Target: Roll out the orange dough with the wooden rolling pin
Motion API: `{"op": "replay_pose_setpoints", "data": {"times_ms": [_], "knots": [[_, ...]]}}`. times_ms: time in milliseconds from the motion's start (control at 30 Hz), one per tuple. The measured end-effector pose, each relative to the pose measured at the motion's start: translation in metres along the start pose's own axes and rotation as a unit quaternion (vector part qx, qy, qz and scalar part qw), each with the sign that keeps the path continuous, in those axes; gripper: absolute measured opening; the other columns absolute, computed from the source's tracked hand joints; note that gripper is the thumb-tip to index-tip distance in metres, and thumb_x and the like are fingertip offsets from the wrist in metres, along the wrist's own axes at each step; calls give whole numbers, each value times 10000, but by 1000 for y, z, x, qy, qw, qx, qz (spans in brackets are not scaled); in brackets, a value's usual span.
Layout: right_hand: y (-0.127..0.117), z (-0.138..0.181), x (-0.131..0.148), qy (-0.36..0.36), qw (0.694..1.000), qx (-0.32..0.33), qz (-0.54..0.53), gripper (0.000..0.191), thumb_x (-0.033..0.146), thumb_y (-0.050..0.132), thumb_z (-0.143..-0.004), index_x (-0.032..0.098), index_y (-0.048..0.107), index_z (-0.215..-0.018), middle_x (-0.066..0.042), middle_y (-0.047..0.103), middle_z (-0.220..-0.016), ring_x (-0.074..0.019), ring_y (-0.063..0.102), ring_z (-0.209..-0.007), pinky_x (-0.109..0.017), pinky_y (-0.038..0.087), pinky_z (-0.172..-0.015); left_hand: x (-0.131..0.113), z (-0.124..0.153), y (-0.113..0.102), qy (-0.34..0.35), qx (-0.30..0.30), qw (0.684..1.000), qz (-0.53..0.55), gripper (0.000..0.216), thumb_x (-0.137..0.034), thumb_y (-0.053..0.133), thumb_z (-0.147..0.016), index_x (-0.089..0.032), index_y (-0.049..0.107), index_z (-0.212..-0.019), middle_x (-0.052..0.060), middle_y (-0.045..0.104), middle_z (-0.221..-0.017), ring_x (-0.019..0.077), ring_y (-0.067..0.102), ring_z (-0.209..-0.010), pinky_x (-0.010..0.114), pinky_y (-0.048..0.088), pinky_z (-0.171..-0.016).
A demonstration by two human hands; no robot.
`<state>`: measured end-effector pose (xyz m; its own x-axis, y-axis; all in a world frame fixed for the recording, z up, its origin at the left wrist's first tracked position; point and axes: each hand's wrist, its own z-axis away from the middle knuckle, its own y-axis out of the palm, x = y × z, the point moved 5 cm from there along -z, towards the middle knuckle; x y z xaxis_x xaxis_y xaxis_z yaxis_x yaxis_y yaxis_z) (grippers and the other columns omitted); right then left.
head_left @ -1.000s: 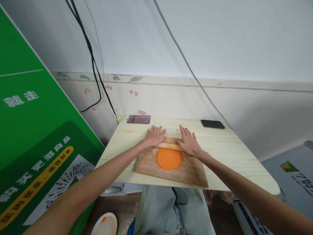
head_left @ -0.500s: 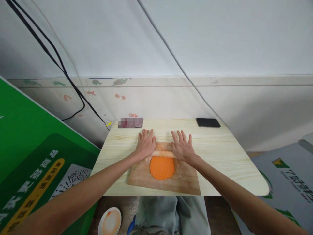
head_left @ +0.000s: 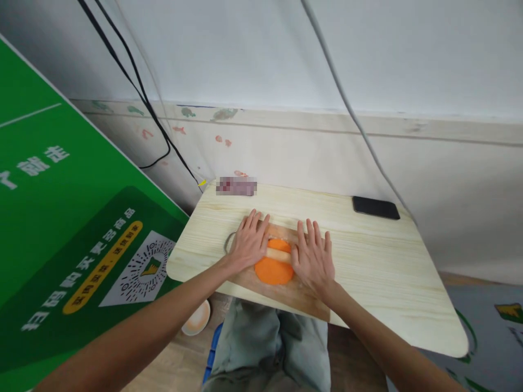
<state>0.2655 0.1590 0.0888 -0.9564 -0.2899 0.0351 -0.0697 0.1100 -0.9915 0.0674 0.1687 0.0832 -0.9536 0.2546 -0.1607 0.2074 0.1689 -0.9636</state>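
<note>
A pale wooden rolling pin (head_left: pixel 278 254) lies across a flat round of orange dough (head_left: pixel 273 271). Dough shows on both the far and near sides of the pin. My left hand (head_left: pixel 250 240) rests palm down over the pin's left end, fingers stretched forward. Over the right end lies my right hand (head_left: pixel 314 259), flat with its fingers apart. Both palms cover the pin's ends, so only its middle is visible. Beneath everything is a brown wooden cutting board (head_left: pixel 286 297), with a metal ring (head_left: pixel 227 243) at its left side.
The board sits on a light wood-grain table (head_left: pixel 379 272). A black phone (head_left: pixel 376 208) lies at the back right, and a blurred-out flat object (head_left: pixel 236 186) at the back left. A green sign (head_left: pixel 81 228) stands left. Below the table is a white dish (head_left: pixel 198 318).
Both hands and the rolling pin have come nearer over the dough, so orange now shows beyond the pin. My view has tilted and shifted, and the board appears turned.
</note>
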Motion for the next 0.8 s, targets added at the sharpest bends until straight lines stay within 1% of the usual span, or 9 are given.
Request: {"op": "replay_pose_setpoints", "data": {"times_ms": [133,200,267,333,400,467,567,667,800], "knots": [[-6,17,9,11,1000,-17,-10,717,334,422,-1059,79,337,-1724,-202,332,-1789,-362,264,-1672,-609,174,-1354,-4,22,-5,9,-30,999,0,602,-259,445,-1072,-99,457,-1652,184,501,-1694,336,362,-1645,516,348,-1320],[-8,27,14,12,999,-29,-16,727,334,410,-1069,64,300,-1735,-209,354,-1778,-356,269,-1671,-597,171,-1358,-6,34,-8,13,-43,999,5,634,-273,416,-1092,-68,379,-1691,192,469,-1718,329,352,-1654,511,350,-1320],[-9,36,17,9,999,-40,-22,752,334,392,-1077,59,223,-1757,-209,363,-1774,-344,268,-1672,-585,167,-1362,-8,45,-9,21,-50,998,13,675,-289,394,-1110,-51,278,-1730,197,438,-1737,325,324,-1669,520,345,-1325],[-9,43,20,7,999,-46,-25,767,330,370,-1084,58,159,-1769,-206,368,-1772,-328,270,-1673,-574,167,-1363,-9,53,-9,28,-52,998,23,709,-299,385,-1120,-53,190,-1755,194,409,-1753,326,285,-1684,538,335,-1333],[-9,45,21,6,999,-47,-24,765,329,355,-1088,56,142,-1770,-205,374,-1770,-318,274,-1672,-566,170,-1363,-9,57,-9,28,-51,998,33,726,-311,377,-1128,-72,135,-1769,184,380,-1770,326,260,-1692,553,336,-1335],[-9,44,21,9,999,-42,-19,757,331,355,-1089,54,164,-1767,-205,376,-1769,-322,279,-1669,-568,176,-1361,-7,55,-7,25,-48,998,39,726,-325,364,-1136,-81,116,-1773,187,369,-1774,326,253,-1694,560,341,-1334],[-10,33,19,14,1000,-26,-10,743,339,369,-1085,47,223,-1752,-206,383,-1766,-338,292,-1661,-573,188,-1356,-5,43,-5,21,-43,998,37,706,-343,338,-1147,-63,145,-1765,212,384,-1761,333,239,-1697,560,328,-1343],[-8,17,14,21,1000,-10,-6,725,350,368,-1087,54,266,-1741,-209,376,-1768,-340,302,-1655,-587,202,-1347,-2,25,-2,12,-34,999,32,685,-369,322,-1152,-52,208,-1749,227,393,-1753,341,231,-1698,558,301,-1355],[0,-9,3,31,999,15,-12,730,386,356,-1092,111,242,-1759,-195,322,-1796,-341,284,-1662,-609,203,-1335,4,-1,4,-6,-1,999,34,671,-407,309,-1150,-71,273,-1731,223,379,-1763,343,236,-1697,556,289,-1354]]}}
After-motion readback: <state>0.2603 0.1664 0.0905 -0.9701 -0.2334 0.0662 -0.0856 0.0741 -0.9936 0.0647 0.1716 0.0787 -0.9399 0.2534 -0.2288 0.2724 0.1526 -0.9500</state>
